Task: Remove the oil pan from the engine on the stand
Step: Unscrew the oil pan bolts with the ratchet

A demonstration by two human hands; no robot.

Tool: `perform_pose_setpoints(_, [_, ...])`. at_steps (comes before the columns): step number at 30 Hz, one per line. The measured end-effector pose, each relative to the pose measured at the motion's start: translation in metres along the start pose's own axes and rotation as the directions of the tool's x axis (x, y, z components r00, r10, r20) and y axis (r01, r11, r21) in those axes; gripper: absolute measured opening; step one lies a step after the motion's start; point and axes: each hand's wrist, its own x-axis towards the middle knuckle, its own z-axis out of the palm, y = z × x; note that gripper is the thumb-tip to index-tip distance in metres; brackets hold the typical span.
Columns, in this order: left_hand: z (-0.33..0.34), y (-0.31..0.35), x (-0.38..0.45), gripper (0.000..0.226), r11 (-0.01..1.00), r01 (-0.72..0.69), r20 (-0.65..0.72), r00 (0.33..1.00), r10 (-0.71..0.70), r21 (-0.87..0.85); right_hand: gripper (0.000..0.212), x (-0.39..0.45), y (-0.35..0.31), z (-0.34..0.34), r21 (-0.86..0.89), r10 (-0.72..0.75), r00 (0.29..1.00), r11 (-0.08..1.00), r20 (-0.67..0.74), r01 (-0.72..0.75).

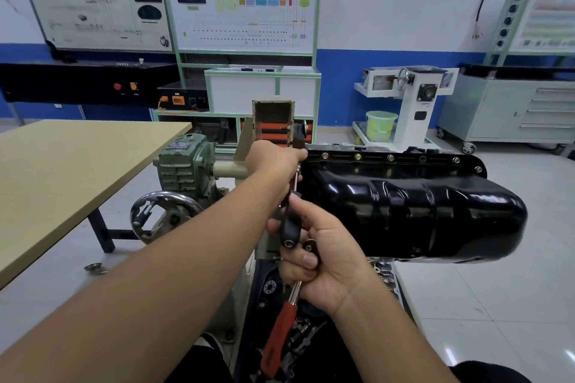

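The black oil pan (410, 211) bulges out at 3 o'clock, blocking the centre-right. At 9 o'clock the green gearbox (186, 165) and its handwheel (165, 214) crowd the stand's left side, with the wooden table (71, 171) just beyond them. Open floor (497, 305) lies at 4 o'clock, below the pan. A narrower gap of floor opens at 8 o'clock under the table edge.

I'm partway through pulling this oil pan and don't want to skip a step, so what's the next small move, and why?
Probably swing the ratchet with the right hand to loosen the bolt under the left hand at the pan's left end. The left hand steadies the tool's tip there, and bolts still line the far flange, so the pan looks fastened.
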Motion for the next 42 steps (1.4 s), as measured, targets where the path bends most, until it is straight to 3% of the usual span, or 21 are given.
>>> perform_pose_setpoints(5, [0.006, -0.001, -0.007, 0.022, 0.995, 0.041, -0.039, 0.998, -0.045, -0.087, 0.028, -0.004, 0.007, -0.015, 0.191, -0.047, 0.997, 0.981, 0.068, 0.033])
perform_pose_setpoints(11, [0.002, 0.0, -0.01, 0.021, 0.994, 0.058, -0.001, 0.998, -0.058, -0.096, 0.053, 0.003, 0.019, -0.013, -0.086, -0.097, 0.994, 0.992, -0.053, 0.092])
perform_pose_setpoints(13, [0.004, -0.002, -0.01, 0.02, 1.0, 0.024, -0.006, 1.0, -0.024, -0.019, 0.06, 0.007, 0.021, -0.014, -0.2, -0.154, 0.98, 0.971, -0.124, 0.128])
perform_pose_setpoints(16, [0.005, -0.006, -0.007, 0.021, 0.974, -0.103, -0.034, 0.993, 0.112, 0.2, 0.047, 0.014, 0.024, -0.022, -0.289, -0.235, 0.963, 0.938, -0.133, 0.189])
perform_pose_setpoints(19, [0.004, -0.007, -0.009, 0.026, 0.816, -0.281, 0.008, 0.947, 0.321, 0.505, 0.053, 0.018, 0.032, -0.03, -0.364, -0.303, 0.947, 0.898, -0.107, 0.246])
perform_pose_setpoints(21, [0.003, -0.004, -0.012, 0.025, 0.709, -0.33, 0.052, 0.922, 0.383, 0.623, 0.061, 0.021, 0.039, -0.031, -0.398, -0.351, 0.929, 0.874, -0.118, 0.279])
perform_pose_setpoints(24, [0.002, 0.005, -0.011, 0.018, 0.615, -0.346, 0.122, 0.918, 0.376, 0.708, 0.065, 0.021, 0.044, -0.03, -0.418, -0.396, 0.907, 0.855, -0.143, 0.308])
perform_pose_setpoints(28, [-0.002, 0.015, -0.006, 0.024, 0.603, -0.378, 0.14, 0.905, 0.403, 0.702, 0.067, 0.014, 0.044, -0.032, -0.437, -0.448, 0.877, 0.833, -0.172, 0.339])
perform_pose_setpoints(30, [-0.002, 0.018, -0.005, 0.024, 0.632, -0.362, 0.115, 0.911, 0.396, 0.685, 0.062, 0.008, 0.043, -0.033, -0.444, -0.474, 0.861, 0.822, -0.184, 0.357])
perform_pose_setpoints(33, [-0.005, 0.021, -0.006, 0.017, 0.732, -0.31, 0.11, 0.945, 0.309, 0.607, 0.033, -0.01, 0.042, -0.035, -0.457, -0.493, 0.851, 0.809, -0.182, 0.371])
perform_pose_setpoints(36, [-0.008, 0.02, -0.005, 0.021, 0.787, -0.281, 0.119, 0.959, 0.258, 0.549, 0.019, -0.035, 0.028, -0.036, -0.462, -0.539, 0.825, 0.782, -0.168, 0.417])
perform_pose_setpoints(39, [-0.006, 0.015, -0.01, 0.016, 0.68, -0.341, 0.124, 0.93, 0.347, 0.65, 0.014, -0.048, -0.017, -0.028, -0.415, -0.596, 0.795, 0.755, -0.113, 0.508])
perform_pose_setpoints(42, [-0.003, 0.01, -0.016, 0.02, 0.609, -0.378, 0.135, 0.904, 0.406, 0.697, 0.013, -0.033, -0.09, -0.015, -0.467, -0.519, 0.852, 0.771, -0.066, 0.433])
